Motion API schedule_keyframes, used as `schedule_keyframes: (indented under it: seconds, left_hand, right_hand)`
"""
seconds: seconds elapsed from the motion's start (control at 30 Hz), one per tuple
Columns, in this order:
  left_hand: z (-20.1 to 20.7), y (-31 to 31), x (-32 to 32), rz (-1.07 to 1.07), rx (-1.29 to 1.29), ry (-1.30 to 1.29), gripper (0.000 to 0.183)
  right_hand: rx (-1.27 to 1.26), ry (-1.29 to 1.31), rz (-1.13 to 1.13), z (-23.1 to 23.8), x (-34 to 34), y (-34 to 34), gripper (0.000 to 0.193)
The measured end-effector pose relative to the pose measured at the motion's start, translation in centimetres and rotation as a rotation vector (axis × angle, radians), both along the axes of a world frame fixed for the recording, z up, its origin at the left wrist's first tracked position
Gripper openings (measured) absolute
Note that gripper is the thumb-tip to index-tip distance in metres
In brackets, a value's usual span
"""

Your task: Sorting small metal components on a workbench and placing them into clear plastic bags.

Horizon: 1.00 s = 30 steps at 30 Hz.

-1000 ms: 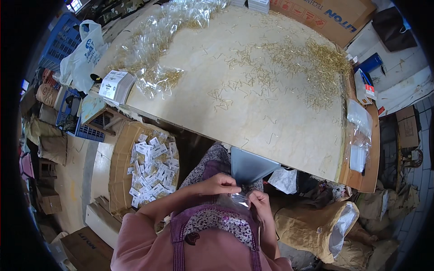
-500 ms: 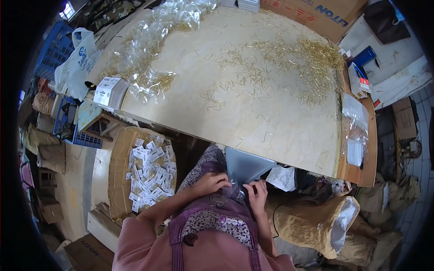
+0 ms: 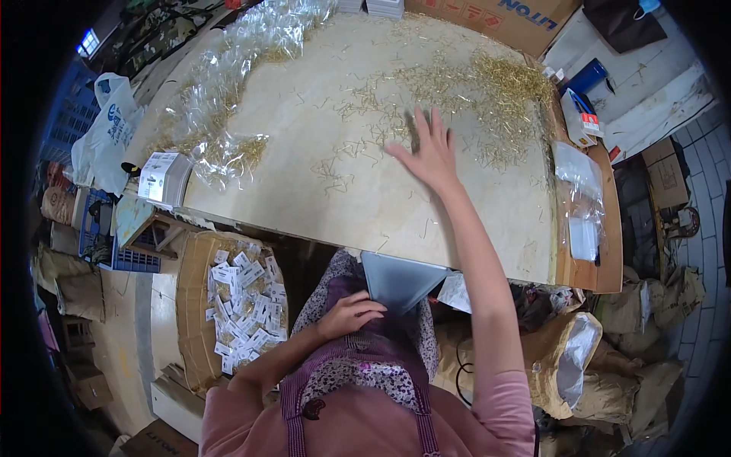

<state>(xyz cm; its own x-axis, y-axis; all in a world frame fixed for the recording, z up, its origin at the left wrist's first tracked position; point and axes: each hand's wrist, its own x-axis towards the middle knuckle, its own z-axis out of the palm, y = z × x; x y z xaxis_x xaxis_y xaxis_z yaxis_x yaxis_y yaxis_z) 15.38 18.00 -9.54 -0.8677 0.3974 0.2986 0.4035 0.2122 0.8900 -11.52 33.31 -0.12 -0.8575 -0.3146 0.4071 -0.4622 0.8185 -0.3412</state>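
My right hand is stretched over the table with its fingers spread and holds nothing. It is nearest to the scattered small bent gold-coloured wire pieces, beside the denser heap. At my lap, my left hand is closed, the fingers bent together. Whatever it may hold is hidden. Just beyond it, a grey smooth panel or tray slopes from the table edge toward my lap.
Clear plastic bags with gold pieces cover the table's left side. A stack of white cards stands at its left corner. Below, a cardboard box holds carded packets. Brown sacks lie at right.
My right hand has left my lap and reached far out over the table, opening. My left hand stays at the lap; the clear plastic seen between both hands no longer shows.
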Motion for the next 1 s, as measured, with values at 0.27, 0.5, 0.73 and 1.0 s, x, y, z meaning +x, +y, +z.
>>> schedule_keyframes:
  seconds: [0.27,0.5,0.73,1.0]
  left_hand:
    - [0.3,0.2,-0.3,0.075,0.090,-0.111,0.013]
    - [0.7,0.7,-0.5,0.036,0.079,-0.162,0.010]
    - [1.1,0.9,0.0,0.080,0.179,-0.294,0.009]
    - [1.7,1.0,0.4,0.105,0.188,-0.347,0.010]
  right_hand:
    - [0.052,-0.255,0.291,0.8,0.3,-2.1,0.051]
    - [-0.246,-0.379,0.383,1.9,9.0,4.4,0.032]
    - [-0.261,-0.191,0.076,1.7,14.5,2.6,0.036]
    - [0.022,0.022,-0.216,-0.4,20.7,-1.7,0.059]
